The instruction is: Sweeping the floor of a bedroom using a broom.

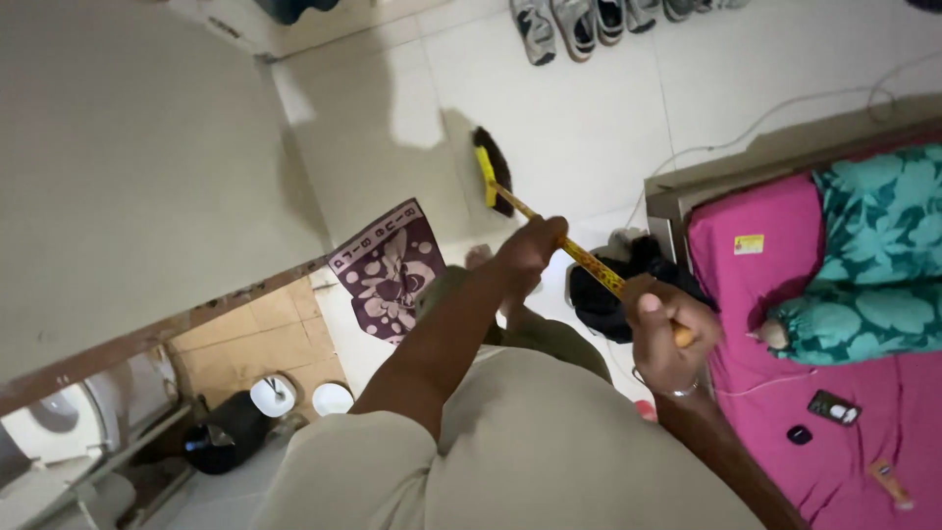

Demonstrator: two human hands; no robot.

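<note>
A broom with a yellow patterned handle [587, 261] and a yellow head with dark bristles [492, 169] rests its head on the white tiled floor [579, 118]. My left hand [531, 247] grips the handle lower down, about mid-shaft. My right hand [668, 329] grips the top end of the handle; a thin bracelet sits on that wrist. Both arms stretch out over my beige shirt.
A purple patterned mat [390, 270] lies by a doorway to a tan-tiled room with a dark bucket [221, 437] and white bowls. Several shoes [589, 25] line the far floor. A bed with pink sheet [785, 294], teal floral pillow [878, 255] and a phone [835, 406] stands right. Dark cloth [613, 294] lies beside it.
</note>
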